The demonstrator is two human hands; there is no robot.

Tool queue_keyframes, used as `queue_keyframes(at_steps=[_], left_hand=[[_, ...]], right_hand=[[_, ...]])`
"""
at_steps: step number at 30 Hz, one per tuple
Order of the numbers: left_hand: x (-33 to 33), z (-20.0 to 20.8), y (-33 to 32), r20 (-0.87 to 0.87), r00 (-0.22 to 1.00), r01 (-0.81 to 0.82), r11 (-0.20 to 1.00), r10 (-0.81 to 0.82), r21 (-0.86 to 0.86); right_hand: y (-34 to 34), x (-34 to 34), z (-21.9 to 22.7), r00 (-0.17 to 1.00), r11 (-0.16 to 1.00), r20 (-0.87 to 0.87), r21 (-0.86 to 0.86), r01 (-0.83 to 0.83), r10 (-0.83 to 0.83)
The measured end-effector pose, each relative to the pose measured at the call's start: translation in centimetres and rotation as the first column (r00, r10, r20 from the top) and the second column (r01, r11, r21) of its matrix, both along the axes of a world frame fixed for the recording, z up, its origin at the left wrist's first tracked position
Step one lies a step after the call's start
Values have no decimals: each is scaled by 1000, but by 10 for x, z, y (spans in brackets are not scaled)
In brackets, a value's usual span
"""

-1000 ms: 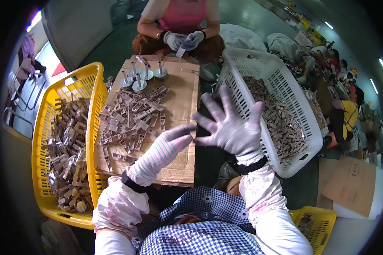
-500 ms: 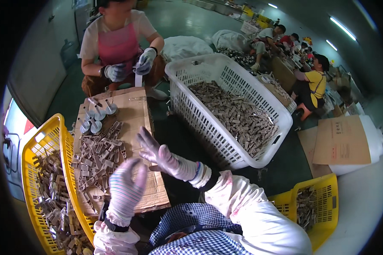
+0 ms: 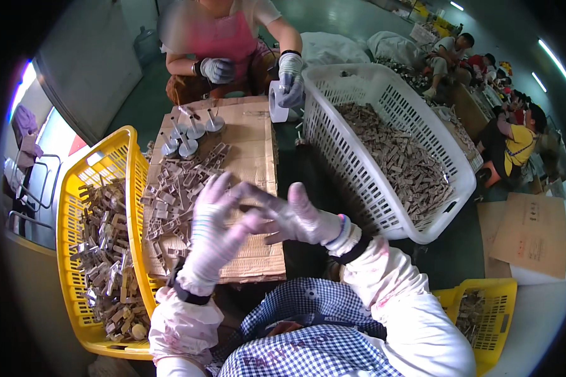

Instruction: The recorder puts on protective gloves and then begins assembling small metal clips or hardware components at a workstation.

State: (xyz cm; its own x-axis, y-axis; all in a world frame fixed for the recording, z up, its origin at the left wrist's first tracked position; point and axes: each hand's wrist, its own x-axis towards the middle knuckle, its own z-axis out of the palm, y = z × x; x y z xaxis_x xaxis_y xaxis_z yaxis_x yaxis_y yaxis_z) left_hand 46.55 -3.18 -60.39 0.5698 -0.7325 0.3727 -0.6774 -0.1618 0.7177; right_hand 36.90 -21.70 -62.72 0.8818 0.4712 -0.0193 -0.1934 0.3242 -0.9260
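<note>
My gloved left hand (image 3: pixel 215 223) is raised over the near part of the cardboard sheet (image 3: pixel 258 267), its fingers apart. Opposite it is my right hand (image 3: pixel 302 218), palm toward the left one, with fingers stretched out and overlapping the left fingertips in view. Motion smears the fingers somewhat, and nothing held shows in either hand. Brown plastic clip-like pieces (image 3: pixel 176 204) lie in a loose pile on the cardboard beside my left hand. Beyond the pile stand several round metal discs with upright pins (image 3: pixel 187 147).
A yellow basket (image 3: pixel 138 220) full of brown pieces stands at the left. The large white crate (image 3: pixel 358 195) to the right holds more. At lower right is another yellow basket (image 3: pixel 506 308). Across the cardboard, a co-worker in a pink apron (image 3: pixel 220 38) handles a white tape-like roll (image 3: pixel 275 103).
My hands have come closer together, so their fingers now overlap in view. The scene has shifted right and the view tilted down. The co-worker's hand with the white roll has moved right.
</note>
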Motion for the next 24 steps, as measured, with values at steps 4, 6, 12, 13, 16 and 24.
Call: queue_keyframes(at_steps=[4, 6, 12, 13, 16, 24], left_hand=[[-7, -36, -10, -134, 958, 271, 953, -254, 135], [-12, -40, -9, -29, 986, 164, 986, -163, 33], [-30, -30, -7, 133, 991, 8, 987, 13, -157], [-33, -30, -3, 13, 998, 57, 996, -56, -67], [-50, -35, -3, -38, 989, 141, 989, -143, -47], [-75, -33, -26, -149, 989, 15, 998, -23, -54]], right_hand=[[21, 6, -28, 977, 976, 83, 115, 186, -196], [25, 9, -31, 882, 878, 69, 157, 453, -467], [-13, 23, -29, 447, 318, 525, -321, 892, -725], [-9, 20, -22, 485, 347, 505, -346, 872, -714], [-4, 20, -16, 504, 316, 499, -415, 853, -705], [6, 44, -29, 208, 208, -14, -123, 970, -978]])
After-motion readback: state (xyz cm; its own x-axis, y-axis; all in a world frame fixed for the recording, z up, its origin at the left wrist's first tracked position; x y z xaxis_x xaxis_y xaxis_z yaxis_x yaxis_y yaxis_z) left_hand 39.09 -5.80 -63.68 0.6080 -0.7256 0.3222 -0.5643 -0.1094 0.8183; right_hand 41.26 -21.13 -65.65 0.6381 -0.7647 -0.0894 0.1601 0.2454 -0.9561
